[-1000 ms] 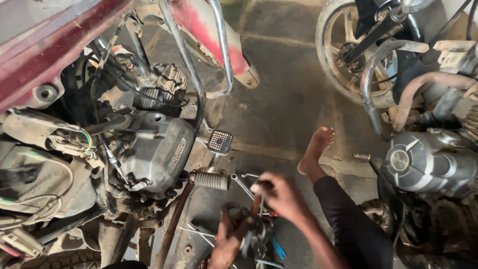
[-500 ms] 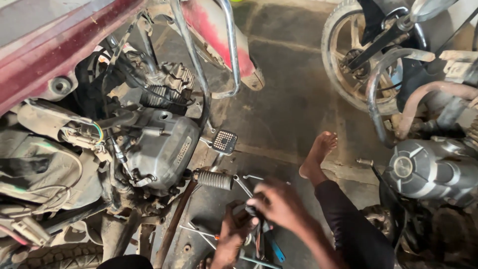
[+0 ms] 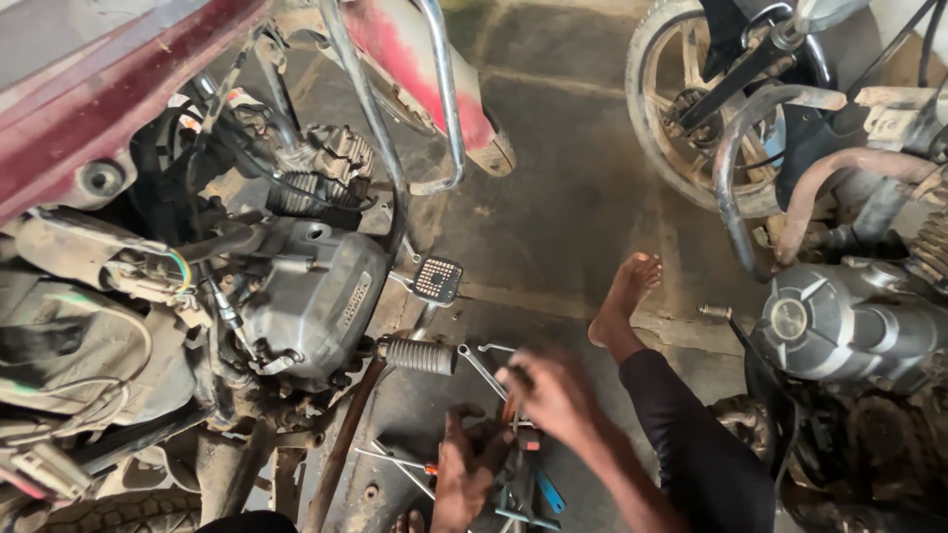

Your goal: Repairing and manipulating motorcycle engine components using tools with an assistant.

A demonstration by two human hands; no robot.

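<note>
Head view, looking down at concrete floor (image 3: 592,178) btwn two motorbikes. Left hand (image 3: 462,472) low in frame, fingers curled down into a pile of hand tools (image 3: 518,474) on the floor; looks closed on smth in the pile but can't tell what, too dark and cluttered. Right hand (image 3: 553,395) just above and to the right of it, motion-blurred, fingers bent over same pile; grip state can't tell. Both hands close together, nearly touching. Tools: thin metal rods and spanners fanned out, one w/ blue handle (image 3: 549,492) at bottom, a small orange bit (image 3: 431,470) just left of the left hand. A spanner (image 3: 480,369) lies angled btwn footpeg and right hand. Person's bare foot (image 3: 620,300) planted on floor right of the tools, dark trouser leg (image 3: 691,444) running down to frame bottom. Left side: red bike, grey engine case (image 3: 314,296) exposed, wires and hoses loose around it, ribbed rubber footpeg (image 3: 419,355) sticking out twd the hands, square studded brake pedal (image 3: 437,279) just above it. Chrome guard bar (image 3: 446,109) curves over the red bodywork (image 3: 415,59). Right side: second bike, round silver engine cover (image 3: 849,321), rusty exhaust pipe (image 3: 849,168) above it, front wheel (image 3: 681,109) at top. Floor stained, oily.
</note>
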